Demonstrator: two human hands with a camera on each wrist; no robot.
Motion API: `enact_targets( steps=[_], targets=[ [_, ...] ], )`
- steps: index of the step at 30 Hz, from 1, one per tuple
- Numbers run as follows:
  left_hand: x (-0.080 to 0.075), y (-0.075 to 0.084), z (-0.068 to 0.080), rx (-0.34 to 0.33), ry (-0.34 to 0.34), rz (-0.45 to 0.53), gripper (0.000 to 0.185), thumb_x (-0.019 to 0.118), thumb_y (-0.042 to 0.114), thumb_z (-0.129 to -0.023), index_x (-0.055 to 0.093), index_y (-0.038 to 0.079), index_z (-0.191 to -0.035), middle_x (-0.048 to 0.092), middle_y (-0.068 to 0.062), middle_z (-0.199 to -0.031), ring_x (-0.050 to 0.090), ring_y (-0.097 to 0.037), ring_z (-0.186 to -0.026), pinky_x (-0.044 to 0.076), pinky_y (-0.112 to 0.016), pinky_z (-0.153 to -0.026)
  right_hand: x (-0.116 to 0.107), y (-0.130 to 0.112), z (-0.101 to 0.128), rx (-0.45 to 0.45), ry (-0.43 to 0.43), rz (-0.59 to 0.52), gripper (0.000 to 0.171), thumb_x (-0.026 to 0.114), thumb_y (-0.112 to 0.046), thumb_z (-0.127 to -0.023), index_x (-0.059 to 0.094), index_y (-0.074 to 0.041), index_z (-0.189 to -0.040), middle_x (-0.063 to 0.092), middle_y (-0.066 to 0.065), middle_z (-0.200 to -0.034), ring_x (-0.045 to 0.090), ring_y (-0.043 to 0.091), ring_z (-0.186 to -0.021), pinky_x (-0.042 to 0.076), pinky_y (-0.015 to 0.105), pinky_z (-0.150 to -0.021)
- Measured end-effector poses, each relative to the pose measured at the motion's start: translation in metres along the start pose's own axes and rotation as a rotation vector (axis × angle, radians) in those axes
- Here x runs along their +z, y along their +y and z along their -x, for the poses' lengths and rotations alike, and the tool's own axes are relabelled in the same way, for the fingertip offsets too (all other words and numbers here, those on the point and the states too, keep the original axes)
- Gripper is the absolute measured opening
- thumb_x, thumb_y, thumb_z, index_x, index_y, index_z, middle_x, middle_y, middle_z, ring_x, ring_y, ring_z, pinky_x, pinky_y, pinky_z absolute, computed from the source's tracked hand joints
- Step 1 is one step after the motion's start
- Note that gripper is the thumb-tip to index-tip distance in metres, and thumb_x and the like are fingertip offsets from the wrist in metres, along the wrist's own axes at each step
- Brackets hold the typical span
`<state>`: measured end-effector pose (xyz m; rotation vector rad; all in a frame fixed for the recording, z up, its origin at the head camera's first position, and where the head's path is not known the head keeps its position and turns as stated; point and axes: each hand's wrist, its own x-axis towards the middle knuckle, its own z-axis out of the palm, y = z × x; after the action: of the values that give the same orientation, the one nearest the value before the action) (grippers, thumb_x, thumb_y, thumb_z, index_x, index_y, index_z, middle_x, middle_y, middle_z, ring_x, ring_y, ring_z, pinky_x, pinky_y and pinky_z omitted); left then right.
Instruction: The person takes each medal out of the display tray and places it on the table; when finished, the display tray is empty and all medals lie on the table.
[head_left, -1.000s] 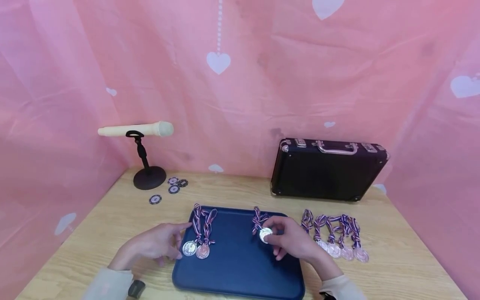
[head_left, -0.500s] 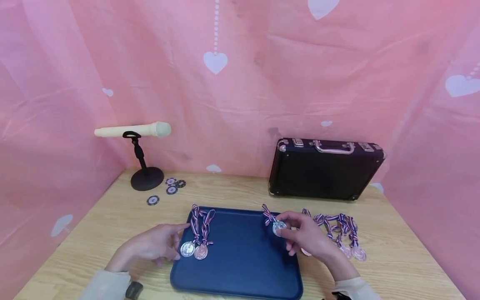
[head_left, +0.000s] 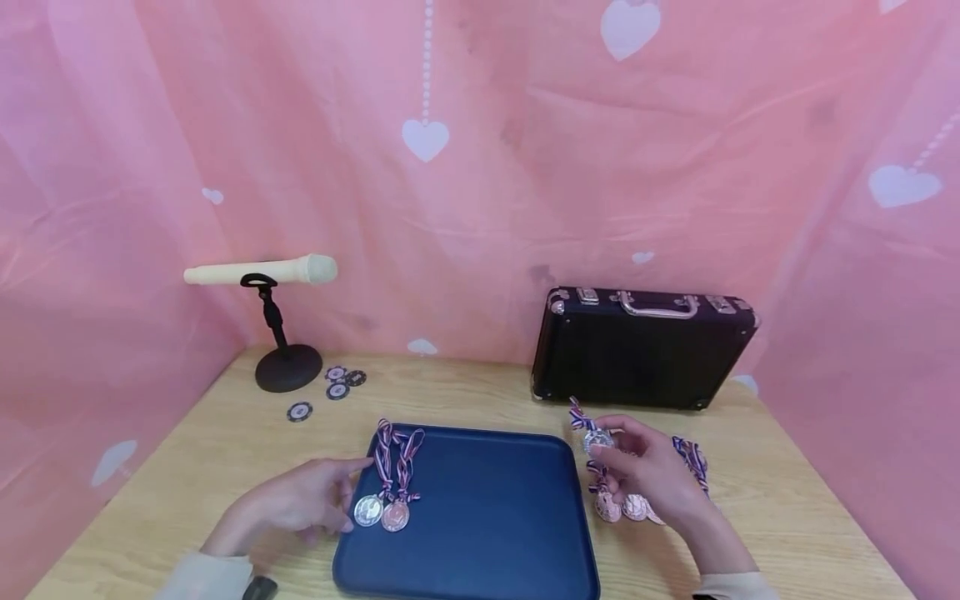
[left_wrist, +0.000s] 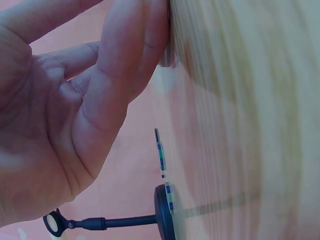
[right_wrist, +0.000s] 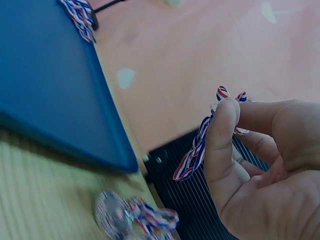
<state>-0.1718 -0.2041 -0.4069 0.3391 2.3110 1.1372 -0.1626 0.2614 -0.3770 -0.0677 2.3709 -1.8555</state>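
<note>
My right hand (head_left: pixel 651 473) pinches a silver medal (head_left: pixel 597 440) between thumb and fingers. Its red, white and blue ribbon (right_wrist: pixel 192 156) dangles in the right wrist view. This medal is held just right of the blue tray (head_left: pixel 472 517), over other medals (head_left: pixel 607 507) on the table, which the hand partly covers. My left hand (head_left: pixel 303 500) stays at the tray's left edge, index finger stretched out to the rim and thumb beside it, holding nothing between its fingers. On the tray's left side lie a silver medal (head_left: pixel 368 510) and a bronze-toned medal (head_left: pixel 396 516), ribbons pointing back.
Behind the tray at right stands a black briefcase (head_left: pixel 641 350) with a metal handle. A white microphone (head_left: pixel 262 272) rests on a black stand (head_left: pixel 288 367) at back left, with several poker chips (head_left: pixel 337 390) near its base. A pink heart-patterned curtain (head_left: pixel 480 208) hangs behind the wooden table.
My right hand has carried the silver medal rightward, from over the tray to beyond its right edge above the other medals. The left hand has stayed at the tray's left rim.
</note>
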Motion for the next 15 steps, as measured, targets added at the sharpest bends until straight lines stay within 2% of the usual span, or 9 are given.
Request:
enact_targets(
  steps=[3, 7, 10, 15],
  targets=[
    [0.001, -0.003, 0.001, 0.017, -0.001, 0.004, 0.090, 0.083, -0.003, -0.084, 0.040, 0.005, -0.162, 0.060, -0.009, -0.088, 0.057, -0.019, -0.056, 0.050, -0.028, -0.046, -0.016, 0.004, 0.004, 0.001, 0.034, 0.005, 0.042, 0.071, -0.010, -0.100, 0.055, 0.000, -0.138, 0.058, 0.005, -0.083, 0.060, 0.015, -0.058, 0.058, 0.030, -0.054],
    [0.002, -0.004, 0.002, 0.018, -0.004, 0.013, 0.090, 0.083, -0.003, -0.084, 0.039, 0.004, -0.162, 0.061, -0.010, -0.087, 0.057, -0.019, -0.056, 0.051, -0.028, -0.046, -0.045, 0.010, 0.012, 0.004, 0.055, 0.014, 0.029, 0.070, -0.010, -0.101, 0.065, -0.020, -0.128, 0.062, 0.001, -0.081, 0.061, 0.013, -0.060, 0.058, 0.028, -0.054],
    [0.001, -0.003, 0.002, 0.004, 0.000, 0.010, 0.090, 0.083, -0.003, -0.083, 0.040, 0.004, -0.162, 0.061, -0.010, -0.087, 0.059, -0.021, -0.058, 0.052, -0.029, -0.047, -0.070, 0.017, 0.020, -0.014, 0.060, -0.012, 0.032, 0.066, -0.006, -0.103, 0.067, -0.033, -0.120, 0.065, -0.003, -0.081, 0.061, 0.011, -0.061, 0.058, 0.026, -0.054],
    [0.001, 0.001, 0.000, -0.010, 0.011, -0.006, 0.090, 0.083, -0.003, -0.083, 0.041, 0.007, -0.162, 0.060, -0.009, -0.089, 0.060, -0.022, -0.063, 0.054, -0.031, -0.047, -0.107, 0.027, 0.030, -0.076, 0.068, -0.110, 0.041, 0.058, 0.002, -0.105, 0.070, -0.034, -0.120, 0.064, -0.007, -0.080, 0.062, 0.008, -0.061, 0.056, 0.024, -0.052]
  ],
)
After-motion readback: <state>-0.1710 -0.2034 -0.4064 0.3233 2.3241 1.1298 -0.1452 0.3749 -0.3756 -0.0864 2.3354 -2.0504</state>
